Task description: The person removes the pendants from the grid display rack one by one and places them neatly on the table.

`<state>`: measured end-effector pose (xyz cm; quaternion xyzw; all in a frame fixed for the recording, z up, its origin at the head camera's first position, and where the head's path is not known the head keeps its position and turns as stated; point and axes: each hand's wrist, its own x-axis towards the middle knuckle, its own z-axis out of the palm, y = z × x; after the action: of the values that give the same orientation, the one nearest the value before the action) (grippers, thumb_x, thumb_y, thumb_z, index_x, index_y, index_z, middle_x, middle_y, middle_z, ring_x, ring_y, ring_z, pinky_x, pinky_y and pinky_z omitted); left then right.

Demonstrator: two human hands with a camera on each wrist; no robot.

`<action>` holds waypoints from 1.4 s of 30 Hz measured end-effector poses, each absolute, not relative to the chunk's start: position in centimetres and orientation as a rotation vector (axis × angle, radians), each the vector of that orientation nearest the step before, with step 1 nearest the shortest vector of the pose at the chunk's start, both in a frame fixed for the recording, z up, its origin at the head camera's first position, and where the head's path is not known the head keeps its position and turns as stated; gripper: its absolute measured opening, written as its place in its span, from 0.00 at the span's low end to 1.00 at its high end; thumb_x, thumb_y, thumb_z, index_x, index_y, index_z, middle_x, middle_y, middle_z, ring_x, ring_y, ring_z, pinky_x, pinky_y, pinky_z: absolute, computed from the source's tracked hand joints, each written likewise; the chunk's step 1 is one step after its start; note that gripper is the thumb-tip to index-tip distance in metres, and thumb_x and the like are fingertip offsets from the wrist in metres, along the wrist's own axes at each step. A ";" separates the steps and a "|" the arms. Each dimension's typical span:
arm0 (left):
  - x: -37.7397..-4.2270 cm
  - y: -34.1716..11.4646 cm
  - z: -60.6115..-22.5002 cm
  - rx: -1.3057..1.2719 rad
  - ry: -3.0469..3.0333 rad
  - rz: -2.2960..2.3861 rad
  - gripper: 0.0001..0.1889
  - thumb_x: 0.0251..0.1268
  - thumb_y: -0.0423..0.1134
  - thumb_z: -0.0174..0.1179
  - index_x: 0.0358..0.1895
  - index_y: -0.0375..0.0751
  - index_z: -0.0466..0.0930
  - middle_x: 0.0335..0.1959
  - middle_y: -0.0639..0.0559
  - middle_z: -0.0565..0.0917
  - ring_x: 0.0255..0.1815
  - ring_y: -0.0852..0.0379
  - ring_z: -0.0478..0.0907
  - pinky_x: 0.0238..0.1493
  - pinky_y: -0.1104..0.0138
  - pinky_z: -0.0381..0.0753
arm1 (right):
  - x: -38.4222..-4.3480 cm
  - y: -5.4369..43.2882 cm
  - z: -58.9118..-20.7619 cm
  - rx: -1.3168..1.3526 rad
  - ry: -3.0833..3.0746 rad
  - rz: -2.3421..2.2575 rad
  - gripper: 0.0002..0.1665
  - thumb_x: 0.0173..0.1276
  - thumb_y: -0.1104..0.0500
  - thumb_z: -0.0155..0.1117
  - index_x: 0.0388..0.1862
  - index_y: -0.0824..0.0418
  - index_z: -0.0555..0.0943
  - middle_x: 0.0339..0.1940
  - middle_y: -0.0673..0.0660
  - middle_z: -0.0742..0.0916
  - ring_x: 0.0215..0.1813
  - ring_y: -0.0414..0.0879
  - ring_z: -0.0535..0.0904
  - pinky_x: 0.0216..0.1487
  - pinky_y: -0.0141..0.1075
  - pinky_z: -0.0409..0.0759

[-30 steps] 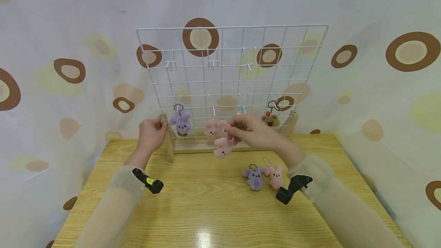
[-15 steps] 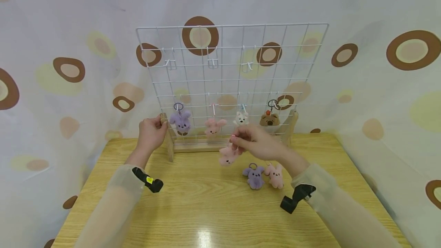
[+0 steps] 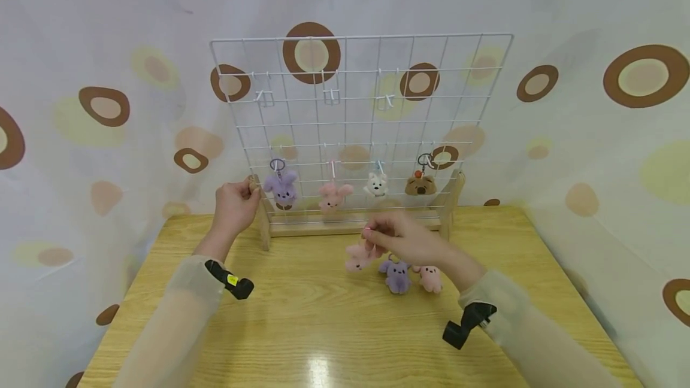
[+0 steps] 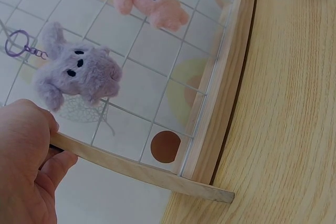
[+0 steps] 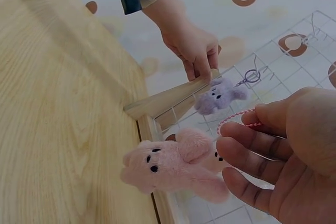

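My left hand point(image 3: 235, 205) grips the top of the rack's left wooden upright point(image 4: 131, 166). My right hand point(image 3: 404, 235) pinches the pink bead chain point(image 5: 236, 116) of a pink plush keychain point(image 5: 157, 166), which dangles in front of the rack over the table. Behind it a white wire grid rack point(image 3: 356, 123) carries a row of plush keychains: a purple one point(image 3: 281, 188), a pink one point(image 3: 334, 195), a white one point(image 3: 376, 184) and a brown bear point(image 3: 420, 185). On the table near my right hand lie a second purple plush point(image 3: 398, 277) and another pink plush point(image 3: 430, 280), its top hidden by my wrist.
Three white hooks sit on the grid's upper part, one of them a middle hook point(image 3: 331, 96) with nothing hung on it. The wooden table point(image 3: 302, 328) spreads in front of the rack. A spotted cloth point(image 3: 571, 5) covers the wall behind.
My right hand has drawn back from the grid, down and slightly right, carrying the pink plush keychain with it. The white plush on the rack has come into sight. My left hand stays put.
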<state>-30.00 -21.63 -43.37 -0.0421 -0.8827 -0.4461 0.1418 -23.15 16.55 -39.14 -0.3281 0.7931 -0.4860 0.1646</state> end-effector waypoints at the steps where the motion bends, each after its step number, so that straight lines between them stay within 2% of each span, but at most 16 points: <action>1: -30.0 -21.6 -43.4 -0.118 -2.548 -1.287 0.16 0.78 0.30 0.58 0.60 0.22 0.83 0.41 0.33 0.89 0.24 0.59 0.76 0.22 0.73 0.71 | -23.0 16.6 -39.3 -0.932 2.260 -1.384 0.13 0.85 0.62 0.56 0.41 0.66 0.83 0.35 0.63 0.88 0.36 0.57 0.85 0.38 0.39 0.85; 5: -30.1 -21.6 -43.5 -0.115 -2.546 -1.278 0.15 0.77 0.30 0.58 0.59 0.23 0.84 0.40 0.33 0.90 0.24 0.60 0.75 0.22 0.73 0.71 | -22.5 16.9 -39.9 -0.956 2.262 -1.372 0.12 0.85 0.63 0.57 0.41 0.67 0.84 0.34 0.63 0.88 0.35 0.54 0.85 0.37 0.37 0.84; 10: -30.1 -21.6 -43.6 -0.137 -2.542 -1.249 0.13 0.78 0.31 0.59 0.53 0.24 0.87 0.32 0.37 0.89 0.20 0.58 0.72 0.20 0.71 0.68 | -21.8 17.3 -40.6 -0.958 2.240 -1.329 0.13 0.85 0.62 0.56 0.43 0.67 0.84 0.34 0.62 0.88 0.35 0.52 0.84 0.37 0.37 0.84; 14: -30.2 -21.7 -43.6 -0.139 -2.538 -1.240 0.14 0.77 0.31 0.59 0.55 0.24 0.86 0.35 0.36 0.90 0.21 0.58 0.74 0.21 0.72 0.70 | -21.2 17.5 -41.2 -0.945 2.214 -1.296 0.12 0.85 0.61 0.57 0.44 0.67 0.84 0.36 0.61 0.88 0.37 0.56 0.85 0.39 0.40 0.85; 19: -30.2 -21.8 -43.6 -0.142 -2.533 -1.239 0.15 0.77 0.31 0.59 0.58 0.23 0.85 0.38 0.35 0.90 0.22 0.59 0.75 0.22 0.72 0.71 | -20.8 17.6 -42.0 -0.977 2.232 -1.225 0.12 0.85 0.60 0.58 0.42 0.64 0.84 0.32 0.56 0.87 0.32 0.46 0.80 0.33 0.35 0.80; 22: -30.2 -21.8 -43.6 -0.140 -2.529 -1.249 0.15 0.77 0.31 0.59 0.57 0.24 0.85 0.37 0.35 0.90 0.22 0.58 0.74 0.21 0.72 0.70 | -21.2 17.5 -42.8 -0.980 2.251 -1.181 0.12 0.84 0.58 0.59 0.41 0.61 0.85 0.31 0.54 0.87 0.31 0.43 0.79 0.32 0.33 0.77; 26: -30.2 -21.7 -43.6 -0.136 -2.525 -1.282 0.16 0.77 0.31 0.59 0.60 0.23 0.83 0.41 0.33 0.90 0.23 0.57 0.76 0.22 0.73 0.71 | -22.1 17.2 -43.9 -0.937 2.260 -1.165 0.14 0.85 0.57 0.58 0.41 0.62 0.86 0.30 0.55 0.87 0.31 0.48 0.82 0.33 0.34 0.79; 30: -30.2 -21.7 -43.6 -0.134 -2.527 -1.303 0.17 0.77 0.30 0.59 0.62 0.24 0.81 0.44 0.33 0.89 0.25 0.57 0.77 0.23 0.73 0.73 | -23.2 16.8 -44.8 -0.894 2.253 -1.205 0.14 0.85 0.59 0.56 0.42 0.65 0.85 0.29 0.60 0.86 0.29 0.52 0.80 0.31 0.35 0.78; 36: -30.2 -21.8 -43.7 -0.131 -2.532 -1.310 0.16 0.78 0.31 0.59 0.61 0.24 0.83 0.43 0.34 0.90 0.26 0.55 0.77 0.23 0.72 0.72 | -24.8 16.3 -46.0 -0.837 2.207 -1.268 0.15 0.86 0.63 0.54 0.43 0.70 0.84 0.31 0.65 0.86 0.30 0.56 0.80 0.32 0.40 0.80; 42: -30.4 -21.9 -43.8 -0.156 -2.523 -1.268 0.14 0.78 0.31 0.59 0.57 0.25 0.86 0.40 0.36 0.90 0.25 0.55 0.77 0.22 0.72 0.71 | -25.9 16.0 -46.9 -0.786 2.247 -1.264 0.14 0.86 0.62 0.54 0.43 0.69 0.84 0.31 0.63 0.87 0.31 0.55 0.81 0.34 0.49 0.83</action>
<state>-30.40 -21.86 -43.77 -0.0544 -0.8813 -0.4428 0.1561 -25.87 16.02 -46.93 -0.2843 0.8130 -0.4573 0.2215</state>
